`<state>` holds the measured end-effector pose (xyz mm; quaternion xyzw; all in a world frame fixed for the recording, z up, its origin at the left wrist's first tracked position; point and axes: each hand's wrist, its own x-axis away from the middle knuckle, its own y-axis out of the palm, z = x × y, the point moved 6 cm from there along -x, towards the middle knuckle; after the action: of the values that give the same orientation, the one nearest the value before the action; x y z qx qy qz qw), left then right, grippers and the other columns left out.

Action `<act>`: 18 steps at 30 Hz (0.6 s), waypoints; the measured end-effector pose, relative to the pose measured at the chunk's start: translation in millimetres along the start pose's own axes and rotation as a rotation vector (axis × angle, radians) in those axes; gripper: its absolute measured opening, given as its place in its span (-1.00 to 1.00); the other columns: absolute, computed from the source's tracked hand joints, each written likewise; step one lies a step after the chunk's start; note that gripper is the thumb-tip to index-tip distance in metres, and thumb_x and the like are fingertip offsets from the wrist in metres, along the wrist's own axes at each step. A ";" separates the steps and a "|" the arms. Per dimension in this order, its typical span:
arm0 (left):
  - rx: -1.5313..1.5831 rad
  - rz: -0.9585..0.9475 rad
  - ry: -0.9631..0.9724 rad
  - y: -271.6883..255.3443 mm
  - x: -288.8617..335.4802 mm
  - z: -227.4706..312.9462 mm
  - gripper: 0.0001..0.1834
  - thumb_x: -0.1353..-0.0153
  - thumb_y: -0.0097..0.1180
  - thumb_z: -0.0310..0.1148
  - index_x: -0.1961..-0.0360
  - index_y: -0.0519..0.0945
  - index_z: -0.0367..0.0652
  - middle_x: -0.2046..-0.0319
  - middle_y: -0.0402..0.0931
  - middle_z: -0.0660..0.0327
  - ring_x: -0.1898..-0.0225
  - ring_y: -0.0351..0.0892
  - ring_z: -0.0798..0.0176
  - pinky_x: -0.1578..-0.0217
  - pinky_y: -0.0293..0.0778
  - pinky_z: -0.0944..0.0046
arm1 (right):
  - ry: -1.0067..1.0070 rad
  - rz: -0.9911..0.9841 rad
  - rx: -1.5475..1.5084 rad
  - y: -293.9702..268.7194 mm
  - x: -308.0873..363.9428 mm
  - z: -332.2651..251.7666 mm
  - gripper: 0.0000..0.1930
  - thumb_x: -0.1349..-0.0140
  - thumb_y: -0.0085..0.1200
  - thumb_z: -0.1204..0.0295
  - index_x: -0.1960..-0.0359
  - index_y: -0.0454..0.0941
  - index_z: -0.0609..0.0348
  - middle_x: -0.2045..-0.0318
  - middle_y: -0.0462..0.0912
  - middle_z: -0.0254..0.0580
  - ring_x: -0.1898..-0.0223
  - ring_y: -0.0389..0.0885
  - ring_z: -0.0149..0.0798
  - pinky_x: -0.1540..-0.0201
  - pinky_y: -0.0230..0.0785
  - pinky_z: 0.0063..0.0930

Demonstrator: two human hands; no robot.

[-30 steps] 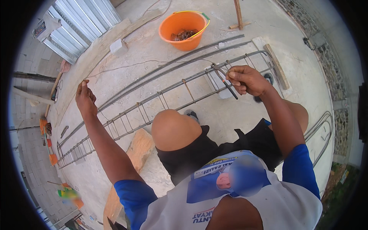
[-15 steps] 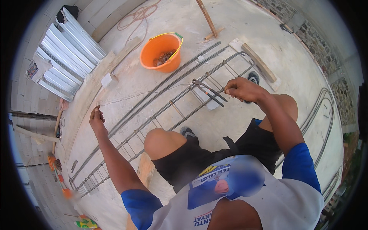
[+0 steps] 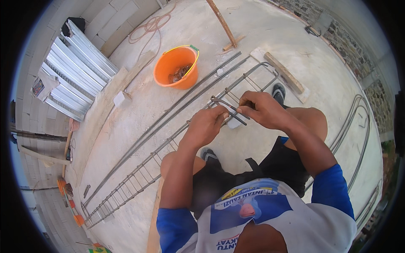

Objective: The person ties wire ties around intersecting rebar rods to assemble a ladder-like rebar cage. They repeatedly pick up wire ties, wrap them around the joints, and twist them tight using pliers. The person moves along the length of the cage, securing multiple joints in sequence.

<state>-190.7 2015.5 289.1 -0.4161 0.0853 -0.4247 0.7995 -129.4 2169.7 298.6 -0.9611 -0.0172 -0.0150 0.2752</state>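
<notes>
My left hand [image 3: 206, 125] is closed, its fingertips pinched together at the handles of a pair of pincers [image 3: 228, 108]. Opposite it, my right hand [image 3: 263, 110] is also closed, with thumb and forefinger pinched by the same handles. What either pinch holds is too small to make out. The pincers' head lies against a long rebar cage [image 3: 145, 172] of rods and square stirrups, which runs diagonally past my knees.
Loose rebar rods [image 3: 168, 113] lie along the cage's far side. Beyond them stands an orange bucket [image 3: 162, 71] with dark scraps inside. A timber [image 3: 284, 72] lies near my right shoe. Bent rods [image 3: 358, 143] are on the right, corrugated metal sheets [image 3: 76, 63] at the left.
My left hand has come in from the far left, where it pinched a thin wire, to the pincers near my right hand. My right hand has shifted slightly left and down.
</notes>
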 end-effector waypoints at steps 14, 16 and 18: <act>0.512 0.199 -0.104 28.3 -9.3 -17.8 -0.71 -0.32 -0.04 -0.21 0.21 0.53 -0.25 0.57 0.35 0.23 0.48 0.35 0.31 0.38 0.33 0.24 | 0.234 0.204 -0.400 8.9 -1.8 50.6 -0.77 -0.31 0.09 0.39 0.22 0.60 0.37 0.44 0.63 -0.25 0.50 0.50 -0.49 0.43 0.35 -0.57; 0.605 0.206 -0.151 29.1 -9.5 -20.1 -0.70 -0.31 -0.03 -0.20 0.22 0.54 -0.24 0.57 0.33 0.26 0.49 0.33 0.36 0.40 0.32 0.27 | 0.301 0.203 -0.458 9.7 -1.5 52.9 -0.78 -0.30 0.10 0.40 0.22 0.60 0.37 0.44 0.64 -0.26 0.48 0.52 -0.48 0.41 0.36 -0.55; 0.655 0.210 -0.203 30.1 -9.1 -23.4 -0.70 -0.30 -0.02 -0.20 0.21 0.56 -0.24 0.56 0.35 0.25 0.47 0.36 0.35 0.38 0.34 0.27 | 0.321 0.234 -0.432 14.2 3.0 51.0 -0.79 -0.29 0.11 0.40 0.21 0.61 0.34 0.44 0.64 -0.27 0.46 0.55 -0.46 0.40 0.37 -0.51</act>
<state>-189.5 2017.3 249.9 -0.1669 -0.0927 -0.3015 0.9342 -124.8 2184.7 247.9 -0.9783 0.1412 -0.1382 0.0631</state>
